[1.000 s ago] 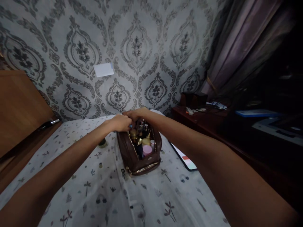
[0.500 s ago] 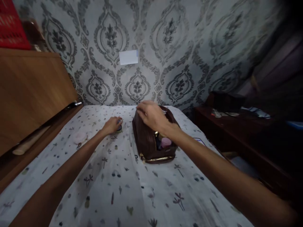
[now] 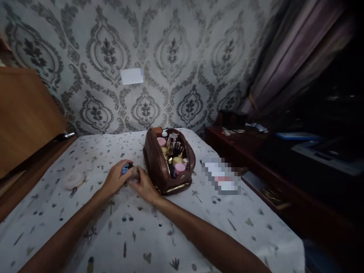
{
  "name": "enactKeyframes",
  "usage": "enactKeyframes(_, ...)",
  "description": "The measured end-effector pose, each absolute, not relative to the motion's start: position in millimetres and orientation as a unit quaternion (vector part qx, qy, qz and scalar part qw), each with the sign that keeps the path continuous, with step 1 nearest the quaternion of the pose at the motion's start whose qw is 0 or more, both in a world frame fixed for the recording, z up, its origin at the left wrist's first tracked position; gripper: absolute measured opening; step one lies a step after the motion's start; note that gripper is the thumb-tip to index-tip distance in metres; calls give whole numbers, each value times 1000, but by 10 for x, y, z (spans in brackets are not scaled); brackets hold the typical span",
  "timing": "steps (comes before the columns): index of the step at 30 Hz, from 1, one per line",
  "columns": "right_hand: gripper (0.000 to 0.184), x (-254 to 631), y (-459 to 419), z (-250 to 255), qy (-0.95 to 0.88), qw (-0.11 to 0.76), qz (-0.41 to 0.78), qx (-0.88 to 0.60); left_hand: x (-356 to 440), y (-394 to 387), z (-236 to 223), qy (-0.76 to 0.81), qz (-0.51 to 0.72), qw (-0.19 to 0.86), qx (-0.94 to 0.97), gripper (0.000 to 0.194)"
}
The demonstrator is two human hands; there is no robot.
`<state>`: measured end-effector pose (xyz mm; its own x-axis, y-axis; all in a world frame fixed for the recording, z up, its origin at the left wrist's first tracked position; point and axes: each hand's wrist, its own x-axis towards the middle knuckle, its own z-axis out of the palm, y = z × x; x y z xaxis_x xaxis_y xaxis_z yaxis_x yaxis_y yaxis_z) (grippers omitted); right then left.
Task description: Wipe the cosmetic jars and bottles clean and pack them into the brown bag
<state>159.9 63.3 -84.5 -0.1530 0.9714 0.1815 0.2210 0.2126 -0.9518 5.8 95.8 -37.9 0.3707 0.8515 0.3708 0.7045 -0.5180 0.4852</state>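
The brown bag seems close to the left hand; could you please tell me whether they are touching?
Apart: the head view shows a strip of patterned sheet between the left hand and the brown bag.

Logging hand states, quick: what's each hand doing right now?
Left hand: closed around a small container.
Right hand: at the container, fingers blurred; whether it grips cannot be told.

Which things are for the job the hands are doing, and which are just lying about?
Seems part of the job:
- small jar, between the left hand and right hand
- open brown bag, with pots inside

Seems just lying about:
- pale round thing, on the left
- blurred flat thing, right of the bag
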Motion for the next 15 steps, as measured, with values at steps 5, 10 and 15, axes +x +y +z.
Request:
enactKeyframes(5,39,1648,575,-936,-645,490,429,-400,165,700,-517,451,289,110,837,32)
enactKeyframes(10,41,1662,544,-925,-661,453,387,-456,94,687,-584,484,307,129,809,36)
enactKeyframes(15,44,1668,500,-854,-697,408,346,-479,107,649,-549,502,313,158,791,36)
